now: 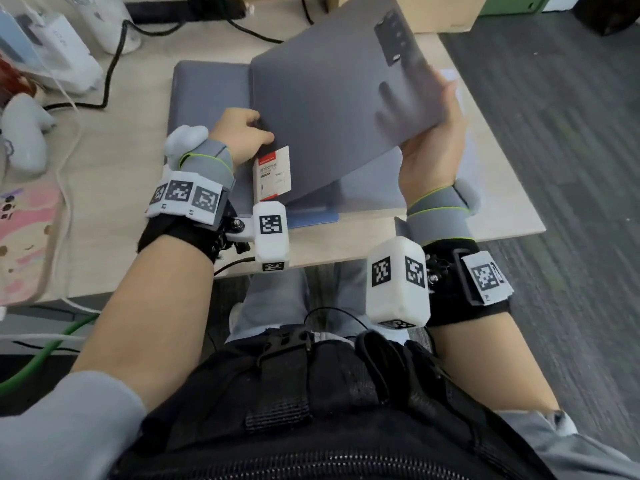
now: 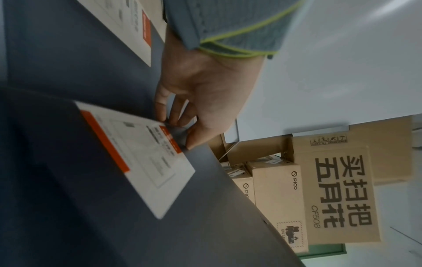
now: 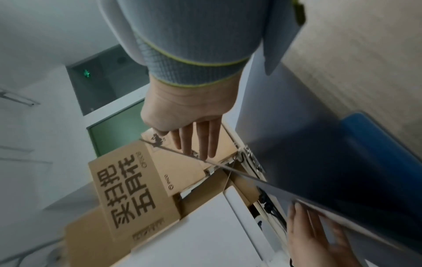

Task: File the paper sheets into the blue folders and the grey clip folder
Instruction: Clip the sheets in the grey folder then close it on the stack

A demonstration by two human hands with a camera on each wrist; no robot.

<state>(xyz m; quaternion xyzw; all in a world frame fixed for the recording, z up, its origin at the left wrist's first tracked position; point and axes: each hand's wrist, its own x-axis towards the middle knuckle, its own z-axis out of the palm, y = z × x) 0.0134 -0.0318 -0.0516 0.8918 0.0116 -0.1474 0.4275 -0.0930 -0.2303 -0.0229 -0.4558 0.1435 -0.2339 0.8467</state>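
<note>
Left hand: the left hand [image 1: 242,133] pinches the near left edge of the raised cover of the grey translucent plastic clip folder [image 1: 339,109]; in the left wrist view the thumb and fingers [image 2: 175,115] close on that edge just beside a white label with an orange stripe [image 2: 137,157].
Right hand: the right hand [image 1: 433,140] grips the cover's right edge, thumb on the upper face, fingers straight underneath and showing through the plastic as a grey shadow; the right wrist view shows those fingers [image 3: 205,140] flat against the sheet.
Grey clip folder: open, its cover lifted and tilted off the surface, held between both hands; the dark metal clip [image 1: 394,36] shows through near the far corner. The other half lies flat on the surface to the left [image 1: 207,91].
Label: a white and red product card [image 1: 273,173] sits at the folder's near edge, just right of the left wrist.
Blue folder: a blue edge [image 1: 311,218] pokes out from under the grey folder at the near side; in the right wrist view it lies beneath the raised cover [image 3: 376,144].
Surface: a pale wooden desk surface [image 1: 121,161] carries the folders.
Surroundings: black cables [image 1: 114,64] and white devices [image 1: 52,46] at the far left; brown cardboard boxes [image 2: 338,189] beyond the surface.
</note>
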